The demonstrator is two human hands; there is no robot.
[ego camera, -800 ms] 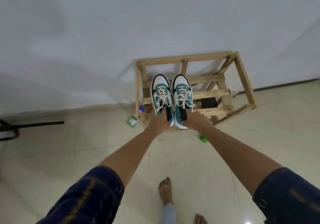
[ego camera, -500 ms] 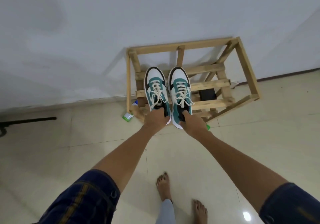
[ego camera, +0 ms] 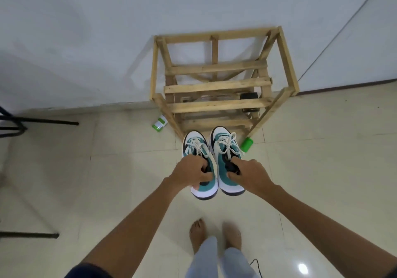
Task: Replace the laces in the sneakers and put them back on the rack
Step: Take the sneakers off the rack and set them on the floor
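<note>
Sneakers, two, white and teal with cream laces tied, hang side by side above the floor [ego camera: 107, 181], just in front of the wooden rack [ego camera: 217, 84]. The left sneaker [ego camera: 196, 149] is gripped at its collar by the left hand [ego camera: 190, 173], fingers curled into the opening. The right sneaker [ego camera: 225, 146] is gripped the same way by the right hand [ego camera: 250, 175]. A green bottle [ego camera: 247, 144] lies at the rack's front right leg; a green-and-white container [ego camera: 160, 123] lies at its front left leg.

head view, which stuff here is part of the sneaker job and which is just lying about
Part of the job:
left sneaker
right sneaker
wooden rack
left hand
right hand

Lying about:
green-and-white box
green bottle
black frame
</note>
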